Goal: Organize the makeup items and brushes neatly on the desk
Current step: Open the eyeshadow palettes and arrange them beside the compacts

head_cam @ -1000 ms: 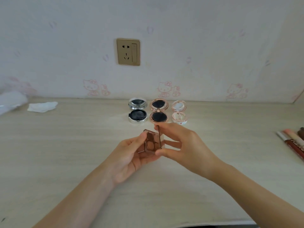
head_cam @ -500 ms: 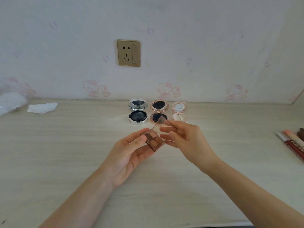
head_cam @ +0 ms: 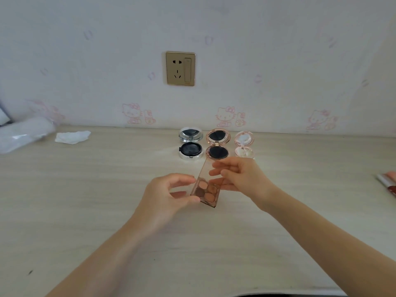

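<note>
open eyeshadow palette [head_cam: 206,190] in left hand [head_cam: 165,197] and right hand [head_cam: 242,177]

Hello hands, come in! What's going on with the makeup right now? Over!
Left hand and right hand hold the palette, lid open. Three open compacts lined up behind. Nothing in the way.

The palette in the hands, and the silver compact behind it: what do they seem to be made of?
Palette: probably clear tinted plastic, glossy; the right hand's fingers show through its open lid. Its pans look like matte pressed powder. The left hand pinches its base. Silver compact: shiny, mirror-like rim, either metal or chromed plastic; I cannot tell which.
</note>
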Motion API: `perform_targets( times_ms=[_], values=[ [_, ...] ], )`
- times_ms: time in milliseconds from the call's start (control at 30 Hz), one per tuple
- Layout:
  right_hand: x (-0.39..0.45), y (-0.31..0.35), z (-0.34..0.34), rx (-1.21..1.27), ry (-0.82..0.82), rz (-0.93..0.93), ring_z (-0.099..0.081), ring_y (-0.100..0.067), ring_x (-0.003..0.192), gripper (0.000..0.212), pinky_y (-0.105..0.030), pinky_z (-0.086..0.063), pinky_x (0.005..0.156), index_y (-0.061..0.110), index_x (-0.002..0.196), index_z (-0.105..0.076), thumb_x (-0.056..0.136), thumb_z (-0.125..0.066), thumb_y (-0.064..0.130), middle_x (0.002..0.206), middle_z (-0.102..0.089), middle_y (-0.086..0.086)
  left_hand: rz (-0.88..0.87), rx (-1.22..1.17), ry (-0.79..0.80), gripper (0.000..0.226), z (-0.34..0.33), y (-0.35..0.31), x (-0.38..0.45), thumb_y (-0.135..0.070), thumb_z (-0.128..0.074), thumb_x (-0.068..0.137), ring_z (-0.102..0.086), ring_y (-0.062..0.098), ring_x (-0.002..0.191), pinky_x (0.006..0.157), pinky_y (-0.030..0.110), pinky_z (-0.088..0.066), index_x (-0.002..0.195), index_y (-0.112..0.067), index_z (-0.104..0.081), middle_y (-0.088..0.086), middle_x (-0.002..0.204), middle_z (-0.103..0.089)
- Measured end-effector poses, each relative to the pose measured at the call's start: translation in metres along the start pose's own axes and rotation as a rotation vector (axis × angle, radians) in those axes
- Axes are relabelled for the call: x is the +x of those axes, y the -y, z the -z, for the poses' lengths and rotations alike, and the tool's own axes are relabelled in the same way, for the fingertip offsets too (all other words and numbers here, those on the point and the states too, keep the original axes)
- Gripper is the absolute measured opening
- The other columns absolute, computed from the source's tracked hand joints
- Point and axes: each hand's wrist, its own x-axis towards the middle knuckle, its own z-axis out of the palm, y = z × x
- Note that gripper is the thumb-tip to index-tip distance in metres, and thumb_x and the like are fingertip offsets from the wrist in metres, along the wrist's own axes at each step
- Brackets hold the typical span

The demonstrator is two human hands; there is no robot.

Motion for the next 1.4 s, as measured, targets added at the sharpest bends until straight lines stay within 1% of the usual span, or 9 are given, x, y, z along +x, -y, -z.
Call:
perform_targets(
  times_ms=[133,267,533,767,933,1133,1233,1300,1400],
  values=[
    [0.006,-0.001,-0.017,-0.097,0.036,0.041,-0.072,-0.024,0.079,0.033,-0.03,-0.06,0.075,0.012,0.096,-0.065,0.093,-0.041,-0.01,0.094,-0.071,-0.009,-0.259,0.414,-0.028,0.021,0.011,0.013,-0.008,-0.015,-0.087,0.065,-0.061,-0.006,0.097,0.09,0.008,-0.041,0.082,-0.022,-0.077,-0.016,0.104,-0.067],
    [0.011,-0.003,-0.027,-0.169,0.047,0.061,-0.071,-0.023,0.084,0.03,-0.034,-0.059,0.08,0.006,0.106,-0.065,0.092,-0.043,-0.009,0.097,-0.072,-0.009,-0.362,0.53,-0.014,0.018,0.015,0.021,-0.014,-0.013,-0.086,0.066,-0.062,-0.001,0.094,0.088,0.009,-0.043,0.082,-0.014,-0.078,-0.007,0.105,-0.069],
    [0.02,-0.005,-0.033,-0.271,0.089,0.095,-0.07,-0.014,0.087,0.031,-0.023,-0.054,0.086,0.013,0.1,-0.066,0.09,-0.046,-0.009,0.094,-0.073,-0.004,-0.397,0.598,-0.019,0.019,0.016,0.025,-0.017,-0.009,-0.083,0.07,-0.062,0.0,0.095,0.09,0.016,-0.046,0.088,-0.012,-0.078,-0.006,0.103,-0.07],
    [0.02,-0.01,-0.034,-0.228,0.036,0.129,-0.07,-0.015,0.09,0.03,-0.027,-0.054,0.09,0.019,0.1,-0.066,0.088,-0.055,-0.005,0.096,-0.074,-0.003,-0.399,0.62,-0.011,0.015,0.013,0.023,-0.019,-0.006,-0.078,0.076,-0.064,0.001,0.095,0.09,0.016,-0.046,0.091,-0.01,-0.078,-0.006,0.104,-0.071],
    [0.016,-0.016,-0.03,-0.182,0.004,0.174,-0.071,-0.015,0.091,0.036,-0.031,-0.054,0.09,0.025,0.096,-0.068,0.087,-0.056,-0.008,0.096,-0.074,-0.001,-0.382,0.65,-0.015,0.014,0.012,0.022,-0.019,-0.007,-0.078,0.076,-0.067,0.007,0.091,0.088,0.017,-0.046,0.089,-0.01,-0.078,-0.004,0.102,-0.072],
    [0.021,-0.021,-0.031,-0.14,0.006,0.181,-0.072,-0.016,0.087,0.042,-0.033,-0.056,0.088,0.028,0.092,-0.069,0.087,-0.054,-0.011,0.092,-0.075,0.001,-0.391,0.678,-0.027,0.015,0.008,0.023,-0.017,-0.006,-0.081,0.072,-0.069,0.011,0.086,0.083,0.02,-0.048,0.086,-0.01,-0.078,-0.002,0.095,-0.074],
    [0.028,-0.021,-0.033,-0.148,-0.009,0.177,-0.071,-0.016,0.087,0.041,-0.031,-0.056,0.086,0.027,0.092,-0.068,0.087,-0.052,-0.011,0.091,-0.074,0.002,-0.427,0.744,-0.019,0.016,0.006,0.022,-0.014,-0.007,-0.083,0.069,-0.069,0.013,0.083,0.077,0.026,-0.053,0.084,-0.011,-0.078,-0.001,0.09,-0.073],
    [0.033,-0.02,-0.034,-0.156,-0.028,0.175,-0.072,-0.017,0.087,0.041,-0.03,-0.056,0.085,0.025,0.093,-0.068,0.087,-0.051,-0.011,0.091,-0.074,-0.001,-0.448,0.792,-0.01,0.017,0.006,0.022,-0.009,-0.008,-0.082,0.072,-0.069,0.016,0.083,0.07,0.029,-0.057,0.089,-0.011,-0.076,0.0,0.09,-0.073],
    [0.041,-0.016,-0.033,-0.145,-0.056,0.163,-0.072,-0.017,0.084,0.034,-0.027,-0.058,0.081,0.017,0.096,-0.068,0.087,-0.052,-0.012,0.091,-0.073,-0.008,-0.426,0.802,-0.02,0.025,0.008,0.024,0.001,-0.012,-0.073,0.082,-0.066,0.022,0.092,0.078,0.035,-0.055,0.107,-0.012,-0.071,0.003,0.099,-0.072]
  ],
)
